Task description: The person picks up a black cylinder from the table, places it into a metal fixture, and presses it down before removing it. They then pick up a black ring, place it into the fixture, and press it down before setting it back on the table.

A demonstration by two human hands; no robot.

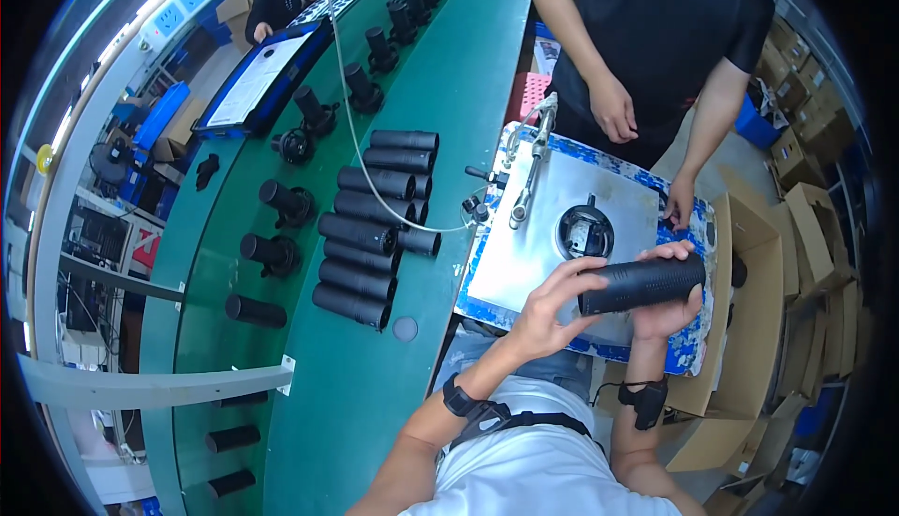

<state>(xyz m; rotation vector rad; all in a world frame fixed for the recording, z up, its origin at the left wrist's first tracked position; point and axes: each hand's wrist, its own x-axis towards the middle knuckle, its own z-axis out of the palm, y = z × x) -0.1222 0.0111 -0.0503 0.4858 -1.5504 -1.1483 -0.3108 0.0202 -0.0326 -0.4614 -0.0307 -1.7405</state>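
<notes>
A black, ribbed cylindrical housing point(626, 287) lies level between my hands, over the near side of a metal-topped work stand point(496, 277). My left hand point(554, 308) grips its left end, with fingers on top and the thumb below. From beneath, my right hand point(667, 315) supports the right end, its fingertips curling up over the far side. Just beyond the housing, a round black base part point(586, 232) rests on the metal plate; its middle shows some inner fittings. A metal tool with a hose point(532, 171) stands at the plate's left.
Several black cylinders point(356, 303) lie in rows on the green bench point(412, 394) to the left. Beyond them, a conveyor carries black parts on round bases point(272, 252). A co-worker point(655, 38) stands across the stand, one hand at its edge. Open cardboard boxes point(749, 301) are at right.
</notes>
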